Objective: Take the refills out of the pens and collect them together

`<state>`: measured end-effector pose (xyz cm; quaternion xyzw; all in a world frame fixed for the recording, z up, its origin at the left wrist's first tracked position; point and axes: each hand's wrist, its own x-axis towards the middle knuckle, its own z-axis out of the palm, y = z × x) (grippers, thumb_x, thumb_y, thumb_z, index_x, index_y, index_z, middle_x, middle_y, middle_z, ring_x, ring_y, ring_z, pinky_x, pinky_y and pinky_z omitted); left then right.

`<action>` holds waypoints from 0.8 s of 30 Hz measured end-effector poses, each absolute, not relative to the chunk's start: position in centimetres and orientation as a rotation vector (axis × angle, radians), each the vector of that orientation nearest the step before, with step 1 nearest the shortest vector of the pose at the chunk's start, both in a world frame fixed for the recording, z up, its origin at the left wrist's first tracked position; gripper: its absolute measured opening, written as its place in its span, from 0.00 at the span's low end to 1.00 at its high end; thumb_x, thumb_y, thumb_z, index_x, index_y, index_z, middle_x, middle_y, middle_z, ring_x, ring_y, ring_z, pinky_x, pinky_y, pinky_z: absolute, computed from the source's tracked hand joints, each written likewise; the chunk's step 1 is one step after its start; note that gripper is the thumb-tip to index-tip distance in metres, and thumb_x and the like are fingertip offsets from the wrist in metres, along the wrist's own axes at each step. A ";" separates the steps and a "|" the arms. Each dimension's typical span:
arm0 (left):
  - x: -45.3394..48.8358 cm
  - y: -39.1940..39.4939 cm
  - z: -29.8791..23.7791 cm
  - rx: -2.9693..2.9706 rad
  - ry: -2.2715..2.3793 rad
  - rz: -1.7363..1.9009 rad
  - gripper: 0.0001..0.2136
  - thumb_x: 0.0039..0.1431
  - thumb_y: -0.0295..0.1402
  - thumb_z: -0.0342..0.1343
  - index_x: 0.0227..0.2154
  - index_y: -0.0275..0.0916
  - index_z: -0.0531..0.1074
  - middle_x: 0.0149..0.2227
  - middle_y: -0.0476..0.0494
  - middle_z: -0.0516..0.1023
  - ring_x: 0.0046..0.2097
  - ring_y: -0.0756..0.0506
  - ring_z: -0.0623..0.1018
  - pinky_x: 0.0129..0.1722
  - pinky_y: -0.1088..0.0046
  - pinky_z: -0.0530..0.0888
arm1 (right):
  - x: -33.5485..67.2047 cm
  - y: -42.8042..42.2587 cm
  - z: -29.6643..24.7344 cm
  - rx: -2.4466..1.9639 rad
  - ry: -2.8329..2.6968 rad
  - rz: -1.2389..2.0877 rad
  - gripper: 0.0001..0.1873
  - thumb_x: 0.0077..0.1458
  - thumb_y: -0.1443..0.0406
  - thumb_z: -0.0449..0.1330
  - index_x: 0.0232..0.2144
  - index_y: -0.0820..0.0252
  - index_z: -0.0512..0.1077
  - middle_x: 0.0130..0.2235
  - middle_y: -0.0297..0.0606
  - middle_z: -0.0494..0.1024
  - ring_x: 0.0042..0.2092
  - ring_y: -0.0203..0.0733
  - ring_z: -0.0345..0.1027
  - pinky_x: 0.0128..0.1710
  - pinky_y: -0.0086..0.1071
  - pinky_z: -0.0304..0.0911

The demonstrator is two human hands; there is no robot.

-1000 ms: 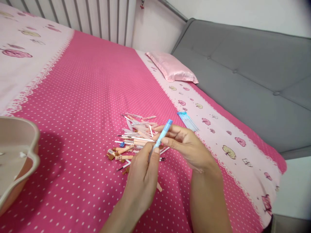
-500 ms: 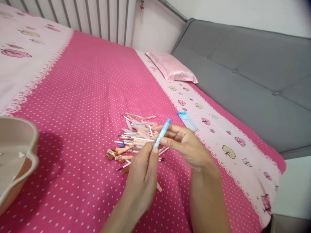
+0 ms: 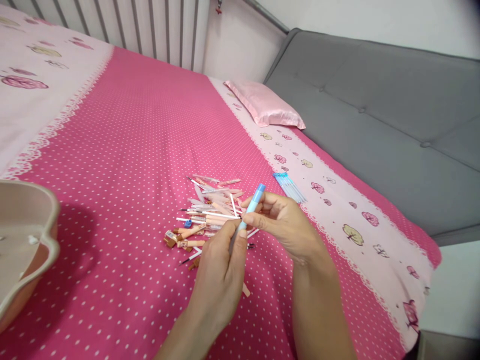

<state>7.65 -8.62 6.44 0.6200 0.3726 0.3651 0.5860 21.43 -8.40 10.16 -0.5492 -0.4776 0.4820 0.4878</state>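
Note:
Both hands hold one light blue pen [image 3: 254,199] above a pink dotted bedsheet [image 3: 131,150]. My left hand [image 3: 221,275] pinches its lower end between thumb and fingers. My right hand [image 3: 285,225] grips the barrel higher up, the blue cap end sticking out above the fingers. Just behind the hands lies a loose pile of pen parts [image 3: 206,212]: peach barrels, thin white refills, brown caps, one small blue piece.
A bundle of blue refills [image 3: 288,186] lies on the pale flowered border to the right. A pink satin pillow [image 3: 266,105] rests near the grey padded headboard [image 3: 375,115]. A beige bag's rim [image 3: 26,240] juts in at the left edge.
The hands and pen have barely shifted; the right fingers have slid slightly down the barrel toward the left hand.

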 end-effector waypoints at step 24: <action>7.5 -8.8 6.9 1.389 0.853 0.824 0.16 0.63 0.43 0.41 0.25 0.40 0.60 0.23 0.52 0.59 0.25 0.51 0.63 0.22 0.77 0.62 | 21.9 -8.8 10.7 -1.172 -1.215 1.384 0.21 0.52 0.66 0.61 0.49 0.56 0.67 0.43 0.39 0.77 0.44 0.39 0.71 0.45 0.37 0.66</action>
